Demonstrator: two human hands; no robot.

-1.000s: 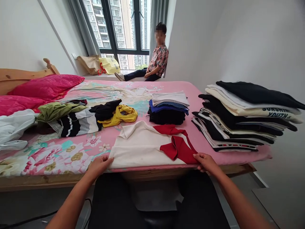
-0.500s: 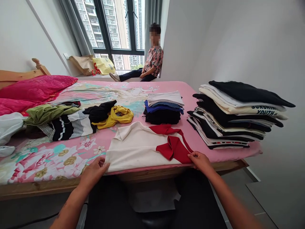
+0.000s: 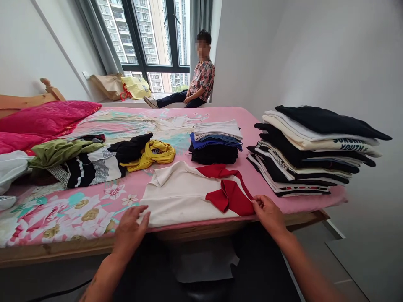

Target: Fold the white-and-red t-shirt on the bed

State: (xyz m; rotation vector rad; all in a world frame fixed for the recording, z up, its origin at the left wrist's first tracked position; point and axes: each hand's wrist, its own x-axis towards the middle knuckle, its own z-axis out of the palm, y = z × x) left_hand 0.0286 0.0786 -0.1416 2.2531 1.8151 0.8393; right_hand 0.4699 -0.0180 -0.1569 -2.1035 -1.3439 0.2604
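Observation:
A white and red shirt (image 3: 182,195) lies folded lengthwise along the near edge of the bed, its red collar and sleeve part toward the right. My left hand (image 3: 134,226) is at the shirt's lower left corner, thumb and fingers apart, nothing held between them. At the other end, my right hand (image 3: 267,212) pinches the red edge of the shirt between thumb and fingers. Just behind the shirt stands a small stack of folded clothes (image 3: 215,142), white on top, blue and black below.
A tall pile of folded clothes (image 3: 302,159) rises at the right of the bed (image 3: 85,209). Loose clothes (image 3: 94,163) lie in a heap on the left, beside pink pillows (image 3: 56,121). Beyond the bed, a person (image 3: 201,77) sits on the window sill, with bags (image 3: 108,86) nearby.
My left hand has let go of the shirt's left corner, opened, and shifted slightly right over it. My right hand keeps its pinch, moved very slightly right.

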